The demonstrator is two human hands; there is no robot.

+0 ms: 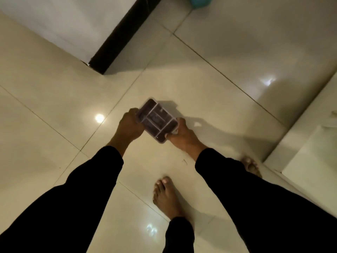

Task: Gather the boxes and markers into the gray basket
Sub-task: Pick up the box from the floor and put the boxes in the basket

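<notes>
Gray basket (156, 120), divided into compartments, held above the tiled floor (209, 84) at scene centre. Left hand (128, 125) grasping its left edge, fingers curled. Right hand (182, 136) grasping its near right corner. Bare feet (166, 196) below, on tiles.

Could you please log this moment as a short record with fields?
held: divided tray, gripped at both ends
left hand: curled round the tray's left end
right hand: curled round its right end
tray contents: dark, blurred, cannot tell
floor: glossy pale tiles
feet: bare, left foot forward
markers: none in view
far off: teal thing at top edge
</notes>
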